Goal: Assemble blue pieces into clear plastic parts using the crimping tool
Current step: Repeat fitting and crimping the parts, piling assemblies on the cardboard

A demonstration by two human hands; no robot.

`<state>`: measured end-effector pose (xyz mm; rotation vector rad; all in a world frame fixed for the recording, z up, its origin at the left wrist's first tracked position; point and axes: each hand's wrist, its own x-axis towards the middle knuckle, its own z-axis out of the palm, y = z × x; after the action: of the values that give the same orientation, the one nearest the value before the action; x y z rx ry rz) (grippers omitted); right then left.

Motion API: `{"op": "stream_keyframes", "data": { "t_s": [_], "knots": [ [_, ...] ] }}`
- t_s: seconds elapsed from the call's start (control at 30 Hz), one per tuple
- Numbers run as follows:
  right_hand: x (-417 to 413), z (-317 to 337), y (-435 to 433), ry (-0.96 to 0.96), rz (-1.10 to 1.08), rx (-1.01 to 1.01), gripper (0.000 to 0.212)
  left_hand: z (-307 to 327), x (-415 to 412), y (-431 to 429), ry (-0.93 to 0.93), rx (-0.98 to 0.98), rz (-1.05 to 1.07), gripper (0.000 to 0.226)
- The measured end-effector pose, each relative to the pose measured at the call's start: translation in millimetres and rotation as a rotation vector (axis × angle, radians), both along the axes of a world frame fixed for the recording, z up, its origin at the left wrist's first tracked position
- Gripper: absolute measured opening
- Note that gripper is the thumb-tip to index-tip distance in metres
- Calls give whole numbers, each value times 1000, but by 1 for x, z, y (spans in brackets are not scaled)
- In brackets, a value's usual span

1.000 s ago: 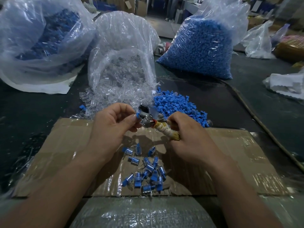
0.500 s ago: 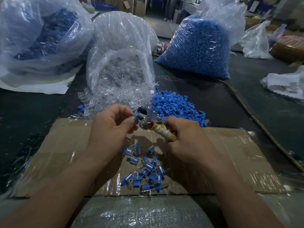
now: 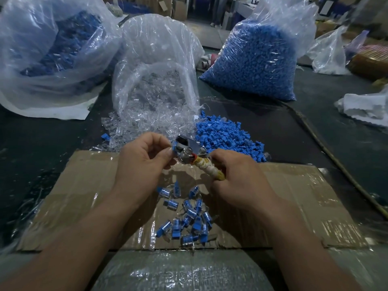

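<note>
**Blue piece held at the tool's mouth, and little has moved**

Head view: at the centre of the frame the left hand [image 3: 142, 162] pinches a small blue piece [image 3: 174, 147] between thumb and fingertips and holds it against the metal head of the crimping tool [image 3: 189, 148]. The right hand [image 3: 237, 177] is curled tightly round the tool's cloth-wrapped handle [image 3: 210, 170]. Whether a clear shell already sits round the piece, or how far the tool's head has closed, cannot be told.

Over the last second, both hands and the tool have kept almost the same place. The finished pieces [image 3: 186, 219] scattered on the cardboard sheet [image 3: 84, 196] below the hands look no more numerous than before. That suggests one press is in progress, not a change of part.

Stock lies just above the hands. The clear plastic parts [image 3: 147, 120] spill from an open bag [image 3: 157, 49] at upper centre. The loose blue pieces [image 3: 226, 133] are heaped beside them to the right.
</note>
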<state>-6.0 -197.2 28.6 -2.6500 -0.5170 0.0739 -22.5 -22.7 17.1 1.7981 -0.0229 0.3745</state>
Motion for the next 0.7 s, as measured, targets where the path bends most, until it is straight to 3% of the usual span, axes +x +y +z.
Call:
{"op": "stream_keyframes", "data": {
  "t_s": [0.23, 0.4, 0.53, 0.7],
  "knots": [
    [6, 6, -18, 93, -61, 46, 31, 2, 3, 7, 20, -127, 22, 14],
    [6, 8, -19, 194, -58, 51, 39, 10, -1, 14, 208, -175, -285, 10],
    [4, 5, -16, 220, -46, 18, 42, 13, -1, 18, 422, -23, -535, 15],
    [4, 2, -12, 201, -24, -54, 49, 12, -1, 17, 528, 97, -725, 15]
  ]
}}
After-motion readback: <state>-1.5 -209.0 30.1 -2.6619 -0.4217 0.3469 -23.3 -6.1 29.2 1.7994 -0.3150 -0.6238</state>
